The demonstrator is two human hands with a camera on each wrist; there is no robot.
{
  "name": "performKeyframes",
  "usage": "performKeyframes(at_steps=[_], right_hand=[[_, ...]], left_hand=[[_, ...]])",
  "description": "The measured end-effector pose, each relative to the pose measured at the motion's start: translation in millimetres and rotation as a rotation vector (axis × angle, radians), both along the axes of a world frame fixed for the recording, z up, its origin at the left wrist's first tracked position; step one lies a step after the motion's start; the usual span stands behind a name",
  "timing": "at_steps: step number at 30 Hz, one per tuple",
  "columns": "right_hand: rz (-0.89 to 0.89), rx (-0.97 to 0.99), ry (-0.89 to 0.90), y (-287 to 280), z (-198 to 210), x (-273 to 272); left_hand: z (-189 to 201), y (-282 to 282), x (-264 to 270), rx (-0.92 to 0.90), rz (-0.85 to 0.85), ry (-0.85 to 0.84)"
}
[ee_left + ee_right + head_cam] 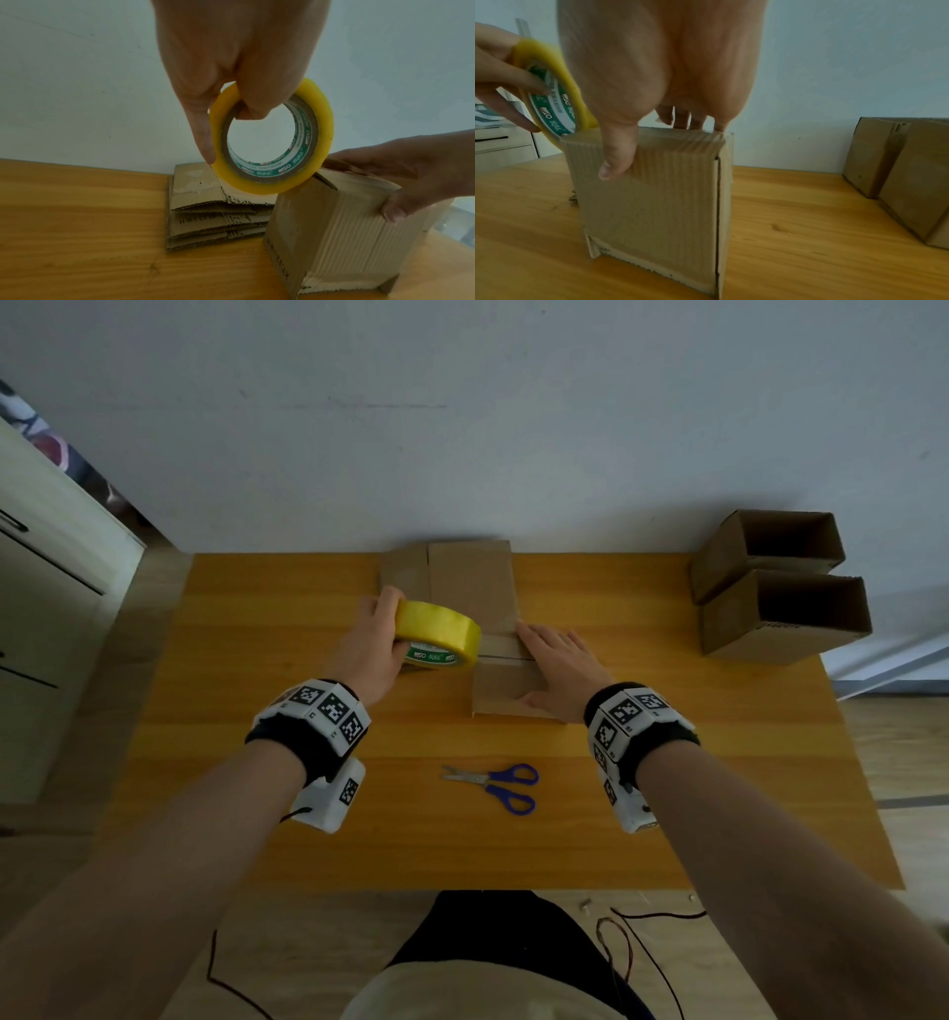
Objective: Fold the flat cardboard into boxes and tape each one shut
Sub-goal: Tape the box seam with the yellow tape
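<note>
Tape is the crux here. In the head view the yellow tape roll (438,634) sits at about 9 o'clock from the upright cardboard box (508,683), touching the box's top at its left edge, with a short run of tape across the top seam toward 3 o'clock. The left hand (372,649) has its grip clamped on the roll; the right hand (557,667) lies flat on the box top, fingers straight and pointing to 11 o'clock (it presses, it does not clasp). The seam runs 9 to 3, so I judge the coming pull goes toward 9 o'clock and down the left wall, the left hand being the nearer one. Blue-handled scissors (495,783) lie on the desk (257,788) at 6 o'clock from the box, nearer the right hand. Two open boxes (775,588) stand at 2 o'clock; a stack of flat cardboard (452,572) lies at 12.

From the left wrist, the thumb hooks through the roll's (272,140) core and a finger runs down its outer face; the roll's lower rim meets the box's (331,227) top corner. The flat stack (210,211) lies at 9 o'clock from the box.

From the right wrist, the thumb drops over the box's (652,199) near face while the fingertips (682,121) reach its far top edge; the roll (559,95) is at 10 o'clock.
</note>
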State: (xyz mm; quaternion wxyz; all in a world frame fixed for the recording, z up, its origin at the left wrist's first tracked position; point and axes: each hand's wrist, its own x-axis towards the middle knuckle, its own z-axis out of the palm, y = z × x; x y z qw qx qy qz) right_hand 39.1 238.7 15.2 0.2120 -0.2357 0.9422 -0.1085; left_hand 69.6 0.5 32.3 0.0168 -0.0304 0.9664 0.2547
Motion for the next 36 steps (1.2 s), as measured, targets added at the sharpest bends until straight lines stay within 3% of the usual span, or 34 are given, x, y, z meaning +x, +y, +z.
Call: performKeyframes(at_steps=[11, 27, 36], right_hand=[[0.004, 0.061, -0.012, -5.9, 5.8, -4.6], [-0.007, -0.004, -0.039, -2.2, -0.4, -4.1], [-0.009, 0.014, -0.049, 0.2, -0.5, -5.5]], left_hand=[[1.9, -1.9, 6.7, 0.003, -0.047, 0.012], [-4.5, -6.2, 2.2, -0.035, -0.050, -0.005], [-16.6, -18.3, 1.5, -0.028, 0.002, -0.017]])
